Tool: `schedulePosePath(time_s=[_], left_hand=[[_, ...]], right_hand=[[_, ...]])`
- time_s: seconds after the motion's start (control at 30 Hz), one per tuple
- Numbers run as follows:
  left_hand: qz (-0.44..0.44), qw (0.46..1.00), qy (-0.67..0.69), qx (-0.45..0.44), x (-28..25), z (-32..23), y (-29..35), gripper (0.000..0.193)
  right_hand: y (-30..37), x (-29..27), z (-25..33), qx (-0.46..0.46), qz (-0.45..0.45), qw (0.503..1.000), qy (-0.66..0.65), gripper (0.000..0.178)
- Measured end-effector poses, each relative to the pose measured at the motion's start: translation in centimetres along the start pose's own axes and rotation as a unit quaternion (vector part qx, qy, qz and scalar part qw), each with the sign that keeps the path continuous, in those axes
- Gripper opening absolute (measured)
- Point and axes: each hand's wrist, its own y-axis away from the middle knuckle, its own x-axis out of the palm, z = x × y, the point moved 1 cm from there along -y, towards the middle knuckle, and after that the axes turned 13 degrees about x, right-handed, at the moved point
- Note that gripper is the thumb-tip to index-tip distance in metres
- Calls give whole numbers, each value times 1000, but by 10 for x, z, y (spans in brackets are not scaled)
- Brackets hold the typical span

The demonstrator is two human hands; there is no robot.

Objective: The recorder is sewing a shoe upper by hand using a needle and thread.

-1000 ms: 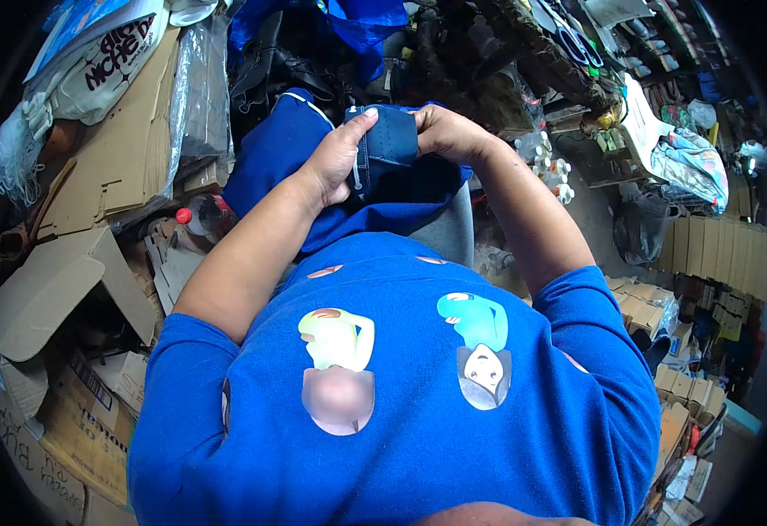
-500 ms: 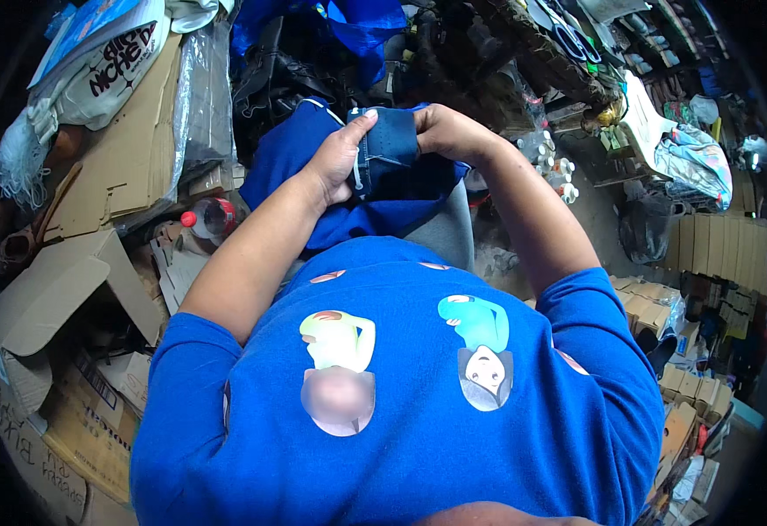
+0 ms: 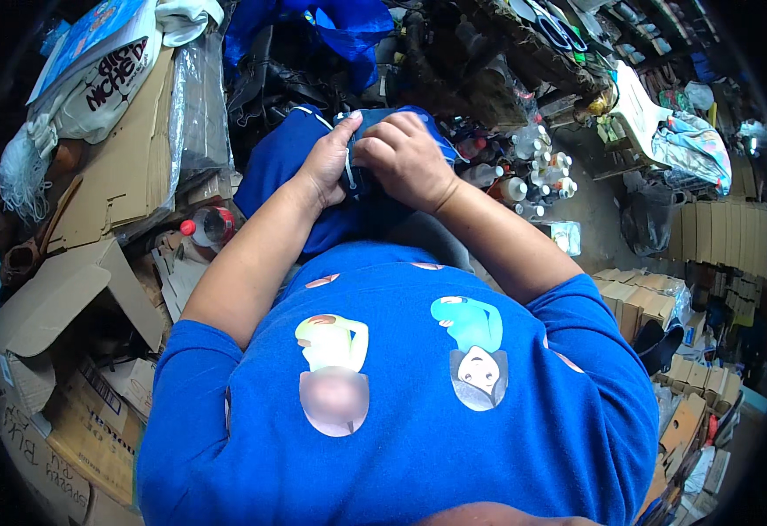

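Over my lap lies a bunched blue cloth (image 3: 274, 158) with a thin white edge. My left hand (image 3: 326, 165) is closed on a dark blue stitched piece, its thumb laid on top. A short white cord (image 3: 349, 171) hangs down beside that thumb. Close against the left hand, my right hand (image 3: 407, 162) has its fingers curled in a pinch over the same piece. Whatever sits between the right fingertips is hidden. Most of the dark blue piece is covered by my hands.
Several small bottles (image 3: 537, 175) stand on the floor to the right. Left of me are a red-capped plastic bottle (image 3: 213, 228), an open cardboard box (image 3: 46, 302) and flat cardboard (image 3: 125, 162). Scissors (image 3: 559, 33) lie at the far right; stacked cardboard pieces (image 3: 642, 302) sit nearer.
My right hand has come left from the piece's right end to beside my left hand, now back upward with fingers curled. The left hand keeps its hold.
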Motion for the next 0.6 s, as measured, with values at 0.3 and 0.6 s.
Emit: schedulePosePath(time_s=[0.3, 0.6], left_hand=[[-1, 1000, 2, 14, 14, -3, 3, 41], [20, 999, -26, 19, 23, -11, 18, 34]], right_hand=[[-66, -99, 44, 131, 9, 819, -559, 12], [-25, -207, -23, 136, -124, 887, -424, 27]])
